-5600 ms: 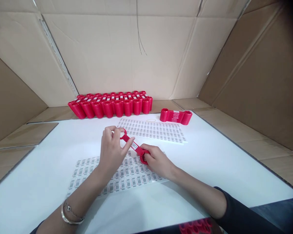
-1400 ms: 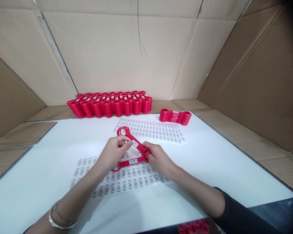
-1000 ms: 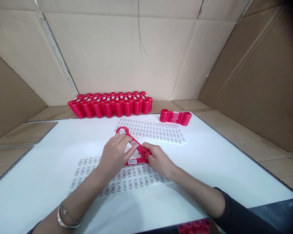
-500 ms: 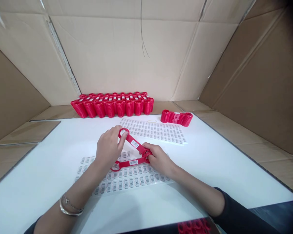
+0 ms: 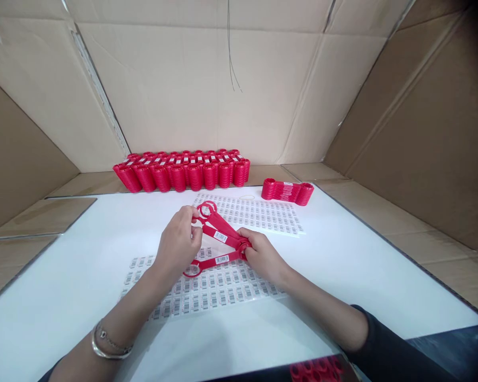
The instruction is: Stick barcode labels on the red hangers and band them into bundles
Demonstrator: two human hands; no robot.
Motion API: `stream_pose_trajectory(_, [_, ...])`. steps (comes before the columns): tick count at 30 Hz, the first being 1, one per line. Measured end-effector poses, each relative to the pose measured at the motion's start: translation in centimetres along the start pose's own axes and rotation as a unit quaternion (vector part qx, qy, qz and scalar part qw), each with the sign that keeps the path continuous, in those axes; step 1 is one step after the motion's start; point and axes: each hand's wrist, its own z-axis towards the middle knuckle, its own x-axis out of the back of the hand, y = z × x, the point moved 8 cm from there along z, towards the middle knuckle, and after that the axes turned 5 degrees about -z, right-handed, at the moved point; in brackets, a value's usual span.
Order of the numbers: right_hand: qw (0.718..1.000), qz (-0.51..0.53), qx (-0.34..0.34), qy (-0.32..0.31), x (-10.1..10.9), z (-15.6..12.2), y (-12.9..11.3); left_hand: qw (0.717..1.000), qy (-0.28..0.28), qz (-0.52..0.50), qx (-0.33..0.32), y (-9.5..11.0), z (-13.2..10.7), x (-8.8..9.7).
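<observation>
Several flat red plastic strips with ring ends (image 5: 213, 261) are fanned out above a barcode sticker sheet (image 5: 201, 301); two show white barcode labels. Their near-together ends are gripped in my right hand (image 5: 265, 258), its fingers closed around the rings. My left hand (image 5: 178, 239) has thumb and fingertips closed at the ring end of the middle labelled strip (image 5: 213, 232). Behind it, unlabelled strips (image 5: 223, 220) angle up to their rings. Part of the held bunch is hidden by my right fingers.
Rows of stacked red strips (image 5: 178, 178) stand along the back cardboard edge. A smaller red stack (image 5: 287, 192) lies at back right, beside another barcode sheet (image 5: 258, 215) and a thin pale loop (image 5: 247, 197). More red pieces (image 5: 316, 370) show below the table's front edge.
The labelled strip in my left hand has swung down toward the lower one. Unlabelled strips have come into view behind it, their rings spread above my left fingers.
</observation>
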Motion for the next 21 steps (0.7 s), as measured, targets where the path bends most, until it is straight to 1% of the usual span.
stream_pose_trajectory(1, [1.0, 0.002, 0.003, 0.005, 0.1, 0.0, 0.0, 1.0, -0.019, 0.013, 0.001, 0.1, 0.0, -0.2])
stream_pose_trajectory(3, [1.0, 0.002, 0.009, 0.006, 0.1, 0.1, 0.0, 0.996, -0.073, 0.051, 0.021, 0.1, -0.2, -1.0])
stream_pose_trajectory(6, [1.0, -0.006, 0.012, -0.009, -0.3, 0.1, -0.1, 0.983, -0.15, 0.09, 0.048, -0.4, -0.6, -2.1])
stream_pose_trajectory(11, [0.999, -0.039, -0.007, -0.02, -0.5, -0.1, 0.1, 0.961, -0.24, 0.134, 0.014, -0.4, -1.6, -3.8])
stream_pose_trajectory(16, [0.998, -0.053, -0.014, -0.029, -0.6, 0.0, 0.3, 0.942, -0.304, 0.144, -0.002, -0.3, -2.4, -4.6])
stream_pose_trajectory(21, [0.998, -0.061, -0.015, -0.032, -0.6, 0.1, 0.4, 0.938, -0.329, 0.112, -0.012, -0.2, -2.8, -4.7])
